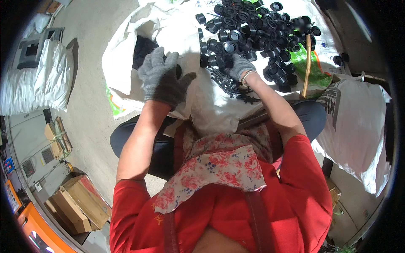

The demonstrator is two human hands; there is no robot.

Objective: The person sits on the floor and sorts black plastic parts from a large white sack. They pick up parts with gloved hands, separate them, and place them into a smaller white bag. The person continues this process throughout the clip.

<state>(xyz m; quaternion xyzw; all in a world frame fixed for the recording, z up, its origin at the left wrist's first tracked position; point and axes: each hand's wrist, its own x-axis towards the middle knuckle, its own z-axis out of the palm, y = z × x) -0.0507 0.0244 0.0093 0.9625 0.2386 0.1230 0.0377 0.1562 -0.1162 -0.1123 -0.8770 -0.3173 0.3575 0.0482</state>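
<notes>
Both my hands wear grey knit gloves. My left hand, fingers spread, lies over the opening of a white woven sack, where dark contents show inside. My right hand is at the near edge of a heap of black plastic caps or fittings; its fingertips are partly hidden by black parts, so its hold is unclear. Thin black plastic pieces, like moulding runners, lie just below that hand on white sheeting. A wooden stick rests at the heap's right side.
Loose black caps lie at the far right. A filled white sack stands right of my knee. White sacks with a grey plastic case are at the left. Cardboard boxes and an orange machine are at lower left.
</notes>
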